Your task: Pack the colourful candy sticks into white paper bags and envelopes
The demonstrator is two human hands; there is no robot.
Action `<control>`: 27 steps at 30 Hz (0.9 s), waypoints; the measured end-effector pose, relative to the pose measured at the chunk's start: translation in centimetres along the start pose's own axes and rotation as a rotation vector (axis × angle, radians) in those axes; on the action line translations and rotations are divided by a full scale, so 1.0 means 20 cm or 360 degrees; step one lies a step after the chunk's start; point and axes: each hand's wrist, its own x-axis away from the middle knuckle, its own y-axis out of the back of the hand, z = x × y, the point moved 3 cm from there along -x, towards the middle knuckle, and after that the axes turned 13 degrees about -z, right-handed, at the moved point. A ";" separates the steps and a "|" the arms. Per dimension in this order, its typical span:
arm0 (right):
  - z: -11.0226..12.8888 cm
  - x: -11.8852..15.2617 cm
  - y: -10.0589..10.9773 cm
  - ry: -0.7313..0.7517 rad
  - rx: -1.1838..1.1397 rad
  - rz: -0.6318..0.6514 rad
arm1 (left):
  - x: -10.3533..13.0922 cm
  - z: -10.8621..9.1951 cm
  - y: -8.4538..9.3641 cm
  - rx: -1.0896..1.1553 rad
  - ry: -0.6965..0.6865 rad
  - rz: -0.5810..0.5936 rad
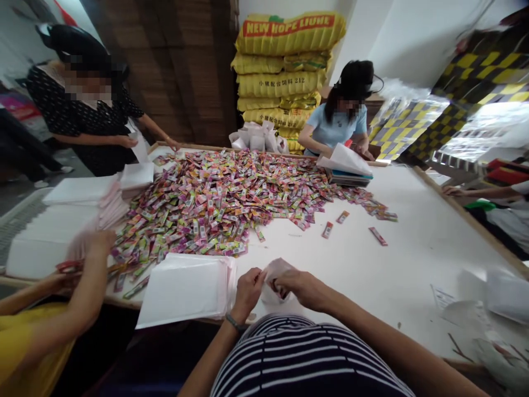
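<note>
My left hand (248, 289) pinching a crinkly white bag (273, 269)'s rim, my right hand (303, 288) reaching inside, grip hidden.

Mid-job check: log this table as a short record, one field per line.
left hand: pinching the edge of an open white bag
right hand: fingers in the bag's mouth, grip unclear
bag contents: partly hidden, unidentifiable
stack: white envelopes, left of the bag
pile: small colorful packets, beyond the hands
surface: white tabletop
</note>
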 end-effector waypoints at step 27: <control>-0.47 -0.05 -0.39 -0.0285 -0.0581 -0.0541 | 0.03 0.16 0.08 0.0686 0.0383 0.0045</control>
